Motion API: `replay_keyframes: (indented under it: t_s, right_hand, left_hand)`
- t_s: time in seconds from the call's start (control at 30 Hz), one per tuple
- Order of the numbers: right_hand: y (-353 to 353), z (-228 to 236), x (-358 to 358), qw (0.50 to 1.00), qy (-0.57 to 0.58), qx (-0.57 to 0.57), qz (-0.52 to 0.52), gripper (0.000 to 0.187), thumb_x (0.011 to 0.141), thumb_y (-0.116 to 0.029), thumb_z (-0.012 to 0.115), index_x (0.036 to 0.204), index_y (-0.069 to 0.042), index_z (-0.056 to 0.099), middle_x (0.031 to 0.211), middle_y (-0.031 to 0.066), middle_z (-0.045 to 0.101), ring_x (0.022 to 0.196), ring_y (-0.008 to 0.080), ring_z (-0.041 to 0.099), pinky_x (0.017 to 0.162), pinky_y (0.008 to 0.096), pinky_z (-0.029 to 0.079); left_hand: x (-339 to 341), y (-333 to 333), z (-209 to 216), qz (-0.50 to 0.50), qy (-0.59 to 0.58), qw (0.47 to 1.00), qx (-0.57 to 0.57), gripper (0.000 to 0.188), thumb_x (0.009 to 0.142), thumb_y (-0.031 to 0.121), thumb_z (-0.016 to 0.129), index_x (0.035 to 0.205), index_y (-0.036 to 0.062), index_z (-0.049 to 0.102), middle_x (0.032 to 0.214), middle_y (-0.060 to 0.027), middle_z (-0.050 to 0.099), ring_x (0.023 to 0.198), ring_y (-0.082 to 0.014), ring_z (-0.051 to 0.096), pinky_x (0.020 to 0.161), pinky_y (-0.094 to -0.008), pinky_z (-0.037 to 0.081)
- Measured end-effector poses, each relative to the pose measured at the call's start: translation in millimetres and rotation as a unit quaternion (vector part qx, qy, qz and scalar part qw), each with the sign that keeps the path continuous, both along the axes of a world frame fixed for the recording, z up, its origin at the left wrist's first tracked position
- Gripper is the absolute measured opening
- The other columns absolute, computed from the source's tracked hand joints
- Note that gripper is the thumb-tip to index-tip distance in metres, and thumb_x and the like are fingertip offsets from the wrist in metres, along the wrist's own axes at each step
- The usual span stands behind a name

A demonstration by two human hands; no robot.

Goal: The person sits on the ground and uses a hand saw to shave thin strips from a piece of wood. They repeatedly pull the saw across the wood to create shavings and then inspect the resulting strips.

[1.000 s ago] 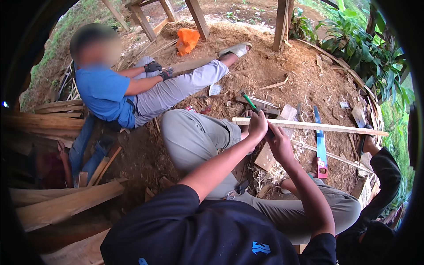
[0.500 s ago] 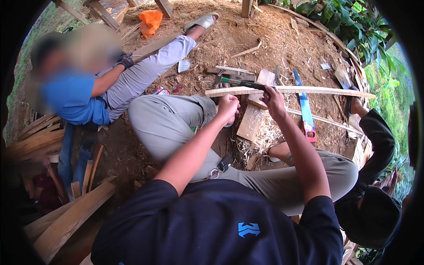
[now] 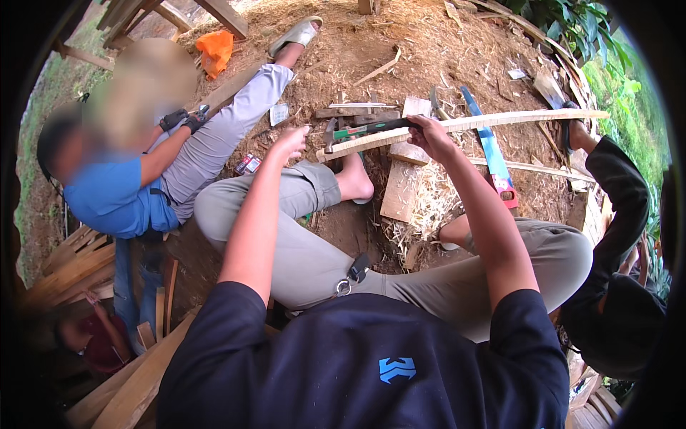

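Observation:
My right hand (image 3: 430, 138) is closed round the black end of a hammer (image 3: 368, 130) with a green and black handle. The hammer points left, its metal head close to the left end of a long pale wooden strip (image 3: 493, 123). That strip runs to the right beyond my hand, and the handle lies along its near part. My left hand (image 3: 289, 144) is raised to the left of the hammer head, apart from it, with the fingers curled together. Whatever may be between those fingers is too small to make out.
A saw (image 3: 489, 146) with a blue blade and red handle lies under the strip. Wood blocks (image 3: 397, 189) and shavings (image 3: 436, 207) are between my legs. At left sits a person in a blue shirt (image 3: 118, 175); another person's dark sleeve (image 3: 616, 186) is at right. Planks (image 3: 143, 372) lie lower left.
My left hand has moved left and up, away from the strip. The hammer and the strip's left end have shifted slightly left, with my right hand still on the handle.

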State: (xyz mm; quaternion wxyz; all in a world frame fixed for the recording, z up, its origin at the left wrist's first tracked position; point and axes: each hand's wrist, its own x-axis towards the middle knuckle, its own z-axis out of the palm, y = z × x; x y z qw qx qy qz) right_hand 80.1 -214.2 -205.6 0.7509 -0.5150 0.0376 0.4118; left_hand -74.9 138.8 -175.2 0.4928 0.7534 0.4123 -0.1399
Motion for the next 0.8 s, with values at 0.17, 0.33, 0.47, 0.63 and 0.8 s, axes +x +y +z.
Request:
replay_keyframes:
  t_s: [0.17, 0.33, 0.47, 0.63, 0.8]
  right_hand:
    - [16, -17, 4, 0.999, 0.016, 0.0, 0.047, 0.017, 0.099, -0.022, 0.061, 0.101, -0.005, 0.063, 0.072, -0.0038, 0.049, 0.062, 0.0072, 0.05, 0.07, 0.0324, 0.056]
    - [23, -28, -4, 0.998, 0.045, -0.013, 0.046, 0.02, 0.101, -0.024, 0.058, 0.098, -0.006, 0.064, 0.07, -0.0029, 0.044, 0.06, 0.0091, 0.044, 0.075, 0.037, 0.057]
    - [29, -39, -4, 0.995, -0.017, -0.07, 0.066, 0.018, 0.101, -0.026, 0.061, 0.099, -0.009, 0.057, 0.071, -0.0033, 0.044, 0.055, 0.0088, 0.045, 0.07, 0.0372, 0.06]
    - [42, -28, -15, 0.948, -0.207, -0.237, 0.046, 0.05, 0.1, -0.037, 0.06, 0.115, 0.006, 0.041, 0.087, 0.0153, 0.062, 0.073, 0.0273, 0.065, 0.061, 0.0392, 0.06]
    - [37, -37, -12, 0.924, -0.25, -0.28, 0.073, 0.047, 0.1, -0.036, 0.061, 0.117, 0.005, 0.043, 0.085, 0.0201, 0.066, 0.066, 0.0258, 0.066, 0.053, 0.0372, 0.052]
  left_hand:
    - [-13, -18, -34, 0.017, 0.037, 0.993, -0.109, 0.061, 0.105, 0.047, 0.04, 0.137, -0.0055, 0.047, 0.14, -0.0249, 0.053, 0.12, -0.035, 0.059, 0.101, -0.0478, 0.049]
    - [-15, -23, -41, 0.011, 0.03, 0.996, -0.084, 0.048, 0.106, 0.038, 0.046, 0.124, -0.0055, 0.057, 0.118, -0.0182, 0.065, 0.096, -0.0277, 0.068, 0.087, -0.0391, 0.057]
    - [-16, -16, -55, -0.026, 0.002, 0.999, -0.039, 0.036, 0.101, 0.033, 0.055, 0.106, 0.0004, 0.069, 0.088, -0.0051, 0.065, 0.073, -0.0165, 0.062, 0.068, -0.0334, 0.056]
    - [-18, -23, -50, 0.017, 0.002, 0.999, -0.03, 0.031, 0.099, 0.029, 0.06, 0.107, 0.0015, 0.071, 0.085, -0.0041, 0.066, 0.069, -0.0145, 0.061, 0.064, -0.0326, 0.057]
    - [-13, -30, -42, 0.019, 0.002, 1.0, -0.021, 0.028, 0.098, 0.028, 0.061, 0.102, 0.0019, 0.071, 0.085, -0.0045, 0.066, 0.07, -0.0149, 0.062, 0.065, -0.0333, 0.057]
